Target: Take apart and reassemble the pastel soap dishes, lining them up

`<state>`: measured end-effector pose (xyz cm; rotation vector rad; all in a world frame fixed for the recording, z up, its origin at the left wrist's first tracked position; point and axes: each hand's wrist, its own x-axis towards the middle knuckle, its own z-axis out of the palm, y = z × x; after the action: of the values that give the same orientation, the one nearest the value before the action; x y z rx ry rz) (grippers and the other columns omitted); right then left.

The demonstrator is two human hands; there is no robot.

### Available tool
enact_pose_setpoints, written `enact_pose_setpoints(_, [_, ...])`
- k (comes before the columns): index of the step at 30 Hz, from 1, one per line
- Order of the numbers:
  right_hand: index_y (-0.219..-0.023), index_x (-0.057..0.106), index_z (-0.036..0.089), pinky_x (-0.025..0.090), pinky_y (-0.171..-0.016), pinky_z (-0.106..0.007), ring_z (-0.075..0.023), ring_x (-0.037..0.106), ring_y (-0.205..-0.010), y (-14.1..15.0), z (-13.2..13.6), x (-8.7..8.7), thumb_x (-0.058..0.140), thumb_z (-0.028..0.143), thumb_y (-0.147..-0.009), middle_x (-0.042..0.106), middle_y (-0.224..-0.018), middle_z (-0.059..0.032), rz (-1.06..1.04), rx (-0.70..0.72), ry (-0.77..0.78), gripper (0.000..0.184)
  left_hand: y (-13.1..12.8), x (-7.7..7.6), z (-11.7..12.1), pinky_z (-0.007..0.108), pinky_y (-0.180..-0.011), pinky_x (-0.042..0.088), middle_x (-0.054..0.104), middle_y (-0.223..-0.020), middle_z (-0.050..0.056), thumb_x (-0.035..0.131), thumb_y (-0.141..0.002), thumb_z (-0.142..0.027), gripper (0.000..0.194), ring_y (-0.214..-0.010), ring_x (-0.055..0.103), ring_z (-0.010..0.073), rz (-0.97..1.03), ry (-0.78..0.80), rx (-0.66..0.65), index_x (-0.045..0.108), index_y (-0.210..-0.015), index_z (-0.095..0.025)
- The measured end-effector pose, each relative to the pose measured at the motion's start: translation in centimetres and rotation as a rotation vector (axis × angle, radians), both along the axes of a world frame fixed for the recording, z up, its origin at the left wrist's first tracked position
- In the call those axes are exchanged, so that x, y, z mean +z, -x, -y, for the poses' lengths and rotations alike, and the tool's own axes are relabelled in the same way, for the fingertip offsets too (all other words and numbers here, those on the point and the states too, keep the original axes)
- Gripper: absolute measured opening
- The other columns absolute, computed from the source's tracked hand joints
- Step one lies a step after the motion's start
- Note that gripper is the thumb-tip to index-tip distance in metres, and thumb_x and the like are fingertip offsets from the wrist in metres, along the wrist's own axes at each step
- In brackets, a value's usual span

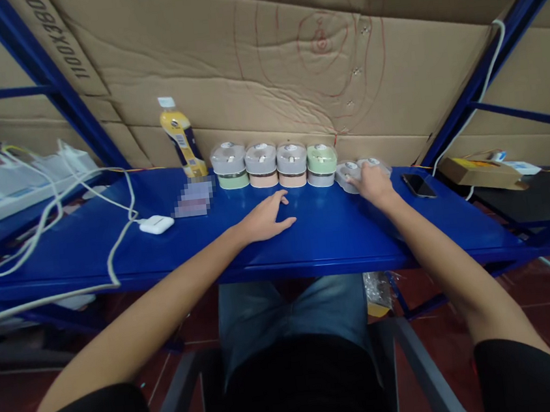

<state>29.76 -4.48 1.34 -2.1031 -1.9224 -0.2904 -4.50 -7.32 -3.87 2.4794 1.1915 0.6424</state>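
Four stacks of small round boxes stand in a row at the back of the blue table. From left they are a grey-over-green stack [229,165], a grey-over-peach stack [261,165], another grey-over-peach stack [291,163] and a green-over-grey stack [322,164]. Low grey boxes [347,173] with clear tops sit at the row's right end. My right hand [372,184] is closed over these, thumb by the left one, partly covering them. In front of the stacks, my left hand [270,216] holds nothing, its thumb and fingers apart.
A yellow drink bottle [183,140] stands back left, near a blurred card [194,197] and a white earbud case [156,224]. White cables [112,249] run over the left side. At right lie a phone [419,185] and an open cardboard box [480,172]. Cardboard backs the blue frame.
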Motion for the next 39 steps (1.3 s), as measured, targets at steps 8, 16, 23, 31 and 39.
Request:
enact_pose_setpoints(8, [-0.144, 0.067, 0.006, 0.058, -0.098, -0.047, -0.0421, 0.075, -0.126, 1.3, -0.4, 0.7, 0.058, 0.023, -0.108, 0.077, -0.135, -0.0320, 0.050, -0.103, 0.005, 0.041, -0.1, 0.0, 0.0, 0.056, -0.124, 0.049, 0.065, -0.154, 0.023, 0.062, -0.100, -0.059, 0.075, -0.148, 0.062, 0.0417, -0.001, -0.012, -0.006, 0.048, -0.158, -0.014])
enact_pose_setpoints(16, [-0.136, 0.070, 0.007, 0.056, -0.104, -0.060, -0.0463, 0.072, -0.123, 5.1, -2.6, 1.5, 0.050, 0.051, -0.107, 0.077, -0.129, -0.0329, -0.092, 0.025, -0.229, 0.057, 0.1, -0.5, -0.4, 0.055, -0.126, 0.048, 0.068, -0.151, 0.021, 0.065, -0.099, -0.060, 0.071, -0.149, 0.062, 0.0411, 0.030, -0.051, -0.024, 0.053, -0.154, -0.017])
enact_pose_setpoints(23, [-0.147, 0.058, -0.002, 0.049, -0.115, -0.061, -0.0507, 0.065, -0.138, 11.1, -5.9, 1.5, 0.076, 0.053, -0.092, 0.066, -0.145, -0.0402, -0.165, -0.096, -0.187, 0.080, -0.1, -0.2, -0.2, 0.060, -0.127, 0.047, 0.068, -0.151, 0.023, 0.066, -0.096, -0.058, 0.072, -0.147, 0.063, 0.0438, 0.046, -0.029, -0.012, 0.053, -0.152, -0.014])
enact_pose_setpoints(31, [-0.143, 0.061, 0.004, 0.050, -0.114, -0.061, -0.0493, 0.066, -0.134, 8.2, -5.0, 1.6, 0.068, 0.056, -0.093, 0.072, -0.138, -0.0347, -0.282, -0.077, -0.259, 0.072, 0.1, -0.4, -0.3, 0.060, -0.125, 0.050, 0.068, -0.150, 0.023, 0.070, -0.095, -0.059, 0.077, -0.146, 0.065, 0.0428, 0.084, -0.016, -0.006, 0.051, -0.156, -0.015])
enact_pose_setpoints(39, [-0.147, 0.065, 0.024, 0.052, -0.122, -0.056, -0.0391, 0.064, -0.145, 3.7, 0.1, 3.0, 0.064, 0.054, -0.091, 0.071, -0.155, -0.0130, -0.572, 0.664, -0.009, 0.064, 0.8, 0.0, -1.8, 0.060, -0.126, 0.051, 0.063, -0.159, 0.024, 0.090, -0.083, -0.052, 0.102, -0.151, 0.063, 0.0392, 0.561, 0.135, -0.071, 0.041, -0.167, -0.023])
